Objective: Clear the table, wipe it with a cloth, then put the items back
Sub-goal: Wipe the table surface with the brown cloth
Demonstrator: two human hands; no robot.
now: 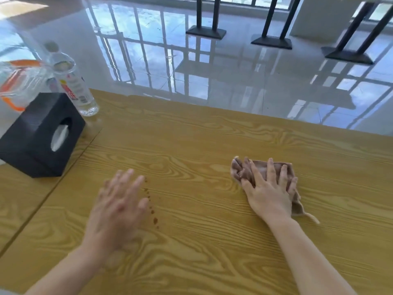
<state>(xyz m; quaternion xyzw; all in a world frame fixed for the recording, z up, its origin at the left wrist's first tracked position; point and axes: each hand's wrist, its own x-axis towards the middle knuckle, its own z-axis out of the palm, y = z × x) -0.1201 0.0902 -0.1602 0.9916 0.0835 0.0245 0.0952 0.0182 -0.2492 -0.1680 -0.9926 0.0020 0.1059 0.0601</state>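
Fingers of the right hand [269, 191] lie spread and flat on a crumpled brownish-pink cloth [258, 171], pressing it onto the yellow wood-grain table [202, 145]; the grip is wide, not closed round it. Left hand [119, 205] is blurred, open with fingers splayed, holding nothing, low over the table. Just right of it runs a line of small brown drips [152, 206]. Far left sit a black tissue box [40, 135], a clear plastic water bottle [73, 84] and a clear jug with orange trim [19, 81].
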